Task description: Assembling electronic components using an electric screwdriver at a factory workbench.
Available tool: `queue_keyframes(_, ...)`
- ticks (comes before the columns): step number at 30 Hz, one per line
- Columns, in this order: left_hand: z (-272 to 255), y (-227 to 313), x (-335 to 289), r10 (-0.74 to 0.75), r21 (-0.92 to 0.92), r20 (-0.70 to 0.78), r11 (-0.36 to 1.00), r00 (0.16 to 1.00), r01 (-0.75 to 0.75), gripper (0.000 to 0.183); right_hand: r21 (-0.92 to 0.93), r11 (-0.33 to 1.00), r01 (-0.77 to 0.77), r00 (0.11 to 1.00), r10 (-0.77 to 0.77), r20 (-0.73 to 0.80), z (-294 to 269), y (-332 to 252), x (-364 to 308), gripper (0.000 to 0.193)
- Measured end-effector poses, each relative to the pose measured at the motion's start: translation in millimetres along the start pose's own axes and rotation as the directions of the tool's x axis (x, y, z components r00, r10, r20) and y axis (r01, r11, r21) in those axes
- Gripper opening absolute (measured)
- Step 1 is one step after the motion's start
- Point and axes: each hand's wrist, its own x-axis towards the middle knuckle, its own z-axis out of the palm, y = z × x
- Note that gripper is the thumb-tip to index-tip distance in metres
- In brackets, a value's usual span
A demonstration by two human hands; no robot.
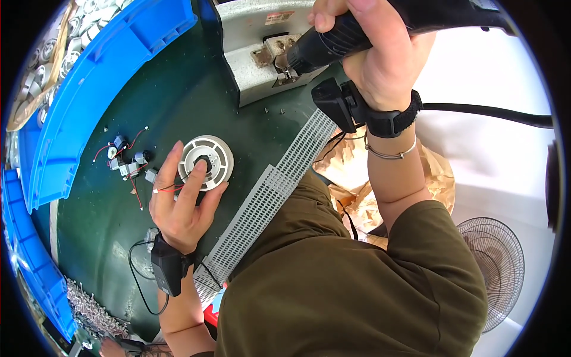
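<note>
My left hand (pixel 181 208) holds a white round plastic housing (pixel 225 156) against the green table, one finger reaching into its dark centre and others around its rim. Beside those fingers lies a small grey motor (pixel 151 176), with red wire showing close to the hand. Several more small motors with red and dark wires (pixel 128 169) lie to the left. Up at the right, my right hand (pixel 386 53) is wrapped round a black power screwdriver (pixel 330 44). Its tip is at the metal outlet of a grey box-like screw feeder (pixel 262 77); whether a screw sits on it I cannot tell.
Blue bins (pixel 101 77) line the left, with white round parts (pixel 89 27) beyond. A screw pile (pixel 95 306) lies at lower left, near another person's hand (pixel 112 348). A perforated white strip (pixel 262 202) edges the table (pixel 172 95); brown paper (pixel 437 172) and a fan (pixel 493 262) are right.
</note>
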Motion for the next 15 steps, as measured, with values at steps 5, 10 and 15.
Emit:
queue_keyframes(5, -0.1, -0.4, 0.4, 0.005, -0.008, -0.003, 1.000, 1.000, -0.005, 0.047, 0.004, 1.000, 0.018, 1.000, -0.018, -0.012, 1.5, 0.1, 0.7, 0.046)
queue_keyframes(10, 1.6, -0.1, 0.3, 0.009, -0.017, -0.015, 1.000, 1.000, -0.009, 0.047, 0.010, 0.999, 0.033, 0.999, -0.033, -0.008, -3.3, 11.8, 5.2, 0.047)
queue_keyframes(15, 0.7, -0.2, 0.2, 0.003, -0.011, -0.010, 1.000, 1.000, -0.003, 0.049, 0.033, 0.999, 0.017, 1.000, -0.016, -0.025, -0.2, 4.0, -1.2, 0.047)
